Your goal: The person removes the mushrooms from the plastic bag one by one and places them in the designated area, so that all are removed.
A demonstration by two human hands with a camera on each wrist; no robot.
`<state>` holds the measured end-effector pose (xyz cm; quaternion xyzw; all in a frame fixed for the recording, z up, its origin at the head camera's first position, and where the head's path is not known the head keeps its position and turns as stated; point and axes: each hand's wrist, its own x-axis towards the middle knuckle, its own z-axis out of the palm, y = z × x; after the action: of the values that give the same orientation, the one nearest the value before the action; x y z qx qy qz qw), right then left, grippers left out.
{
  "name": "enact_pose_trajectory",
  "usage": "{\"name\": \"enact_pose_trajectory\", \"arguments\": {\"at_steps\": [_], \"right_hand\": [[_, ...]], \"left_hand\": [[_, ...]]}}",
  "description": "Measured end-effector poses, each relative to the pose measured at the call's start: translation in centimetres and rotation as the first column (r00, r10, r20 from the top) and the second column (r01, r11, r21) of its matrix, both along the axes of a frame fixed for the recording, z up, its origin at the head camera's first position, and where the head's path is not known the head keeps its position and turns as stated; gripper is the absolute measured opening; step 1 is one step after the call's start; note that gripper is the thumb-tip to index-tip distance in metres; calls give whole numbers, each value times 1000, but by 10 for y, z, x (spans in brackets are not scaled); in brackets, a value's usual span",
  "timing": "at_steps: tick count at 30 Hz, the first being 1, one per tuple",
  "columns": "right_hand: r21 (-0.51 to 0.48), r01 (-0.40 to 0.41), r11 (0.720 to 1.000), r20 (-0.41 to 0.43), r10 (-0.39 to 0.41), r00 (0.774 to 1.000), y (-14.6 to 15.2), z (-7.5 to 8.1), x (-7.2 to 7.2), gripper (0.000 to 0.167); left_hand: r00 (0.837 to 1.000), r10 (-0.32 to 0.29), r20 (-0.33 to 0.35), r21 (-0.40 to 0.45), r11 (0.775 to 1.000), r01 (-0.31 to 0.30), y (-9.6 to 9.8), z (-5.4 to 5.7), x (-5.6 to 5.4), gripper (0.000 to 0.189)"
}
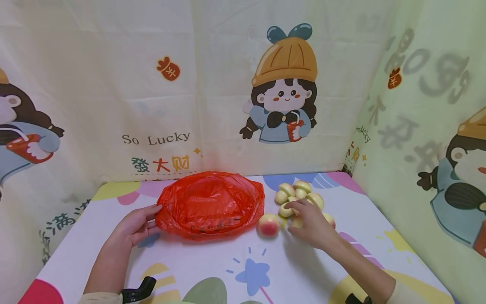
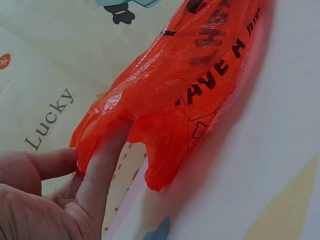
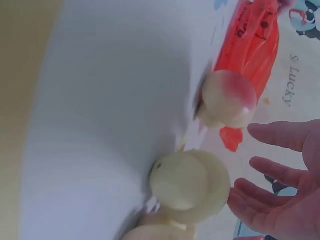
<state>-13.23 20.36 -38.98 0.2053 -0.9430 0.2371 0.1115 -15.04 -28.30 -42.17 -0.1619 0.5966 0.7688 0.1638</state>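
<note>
A red plastic bag (image 1: 212, 207) lies on the table with its wide mouth facing me. My left hand (image 1: 133, 226) pinches the bag's left rim between thumb and fingers; in the left wrist view one finger reaches under the red film (image 2: 175, 90). To the right of the bag is a cluster of pale peaches (image 1: 301, 192). Above its near side hovers my right hand (image 1: 311, 223), fingers spread and nothing held. One peach with a pink blush (image 1: 268, 225) sits between bag and cluster. In the right wrist view, fingertips are close beside a pale peach (image 3: 180, 182); contact is unclear.
The table (image 1: 212, 266) wears a white cover with colourful prints. Behind it hangs a printed cloth (image 1: 220, 105), and another cloth (image 1: 410, 139) closes off the right side. Black wrist straps (image 1: 138, 289) show near the bottom edge.
</note>
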Motion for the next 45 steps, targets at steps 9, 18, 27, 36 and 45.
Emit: {"name": "enact_pose_trajectory", "arguments": {"at_steps": [9,18,27,36,45], "right_hand": [[-50,-68,996,107,73,992,-22,2,-9,46],[-47,-104,994,213,111,971,-34,-7,-21,49],[14,-94,996,256,87,963,-44,-12,-27,46],[14,-62,998,288,55,956,-46,-13,-27,41],[-12,-56,998,274,57,960,-40,-13,-25,38]], "left_hand": [[1000,-3,1,-2,1000,3,0,0,1,77],[1000,-7,0,3,1000,7,1,2,2,75],[1000,-4,1,4,1000,4,0,1,1,76],[1000,-1,-2,6,1000,1,1,0,0,76],[1000,-6,1,8,1000,6,1,0,-1,77]]}}
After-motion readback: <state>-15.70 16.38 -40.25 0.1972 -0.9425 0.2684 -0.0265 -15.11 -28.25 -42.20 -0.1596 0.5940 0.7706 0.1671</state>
